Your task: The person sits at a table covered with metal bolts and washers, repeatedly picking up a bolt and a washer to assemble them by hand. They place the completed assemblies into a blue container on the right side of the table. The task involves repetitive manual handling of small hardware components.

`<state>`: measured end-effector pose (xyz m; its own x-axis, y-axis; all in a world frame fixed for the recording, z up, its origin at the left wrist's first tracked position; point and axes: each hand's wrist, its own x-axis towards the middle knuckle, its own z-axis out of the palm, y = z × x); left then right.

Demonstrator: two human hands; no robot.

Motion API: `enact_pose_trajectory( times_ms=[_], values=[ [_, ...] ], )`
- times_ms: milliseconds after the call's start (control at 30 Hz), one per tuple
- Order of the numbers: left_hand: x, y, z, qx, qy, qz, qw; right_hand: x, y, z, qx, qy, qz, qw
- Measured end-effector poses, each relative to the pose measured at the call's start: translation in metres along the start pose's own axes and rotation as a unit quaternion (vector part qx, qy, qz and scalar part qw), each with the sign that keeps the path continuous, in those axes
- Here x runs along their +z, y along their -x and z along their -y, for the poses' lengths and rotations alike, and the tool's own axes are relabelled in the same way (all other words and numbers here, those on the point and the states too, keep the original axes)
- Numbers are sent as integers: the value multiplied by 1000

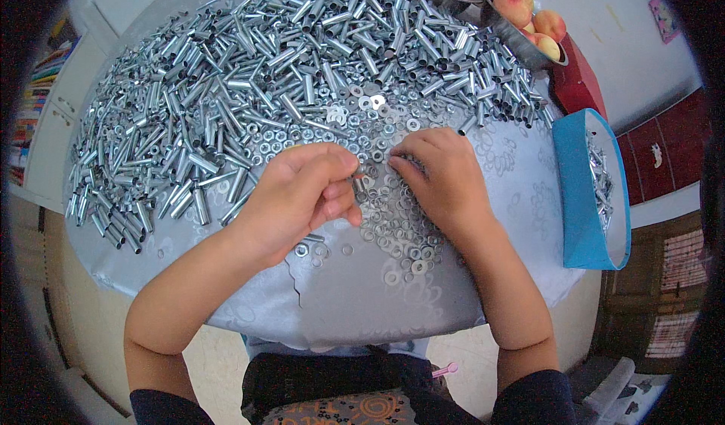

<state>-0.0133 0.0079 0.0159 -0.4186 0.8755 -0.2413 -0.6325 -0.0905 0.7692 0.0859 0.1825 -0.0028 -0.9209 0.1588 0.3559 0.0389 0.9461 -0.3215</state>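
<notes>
Silver flat metal washers spread under right hand, fingers pressed down on them; left hand just beside, pinching small metal piece.

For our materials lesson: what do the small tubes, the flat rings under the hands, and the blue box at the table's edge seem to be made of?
Tubes: likely bright plated metal, with silvery glints. Rings: apparently metal washers, shiny and flat. Blue box: probably matte cardboard, with thin flat walls.
</notes>
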Motion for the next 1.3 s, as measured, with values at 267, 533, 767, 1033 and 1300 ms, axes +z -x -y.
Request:
enact_pose_trajectory(
  times_ms=[267, 533, 767, 1033, 1300],
  values=[
    [-1, -1, 1, -5, 9, 1, 1000, -9, 11, 4, 93, -88, 20, 992],
    [-1, 0, 2, 8, -82, -13, 996, -25, 5, 26, 0, -221, -46, 974],
    [2, 0, 7, -1, -94, -4, 996, -22, 9, 39, -58, -268, -66, 959],
    [3, 1, 10, 38, -127, 6, 991, -17, 13, 39, -20, -289, -44, 956],
    [2, 0, 11, 45, -86, 17, 995, -19, 12, 46, -2, -270, -47, 962]
  ],
)
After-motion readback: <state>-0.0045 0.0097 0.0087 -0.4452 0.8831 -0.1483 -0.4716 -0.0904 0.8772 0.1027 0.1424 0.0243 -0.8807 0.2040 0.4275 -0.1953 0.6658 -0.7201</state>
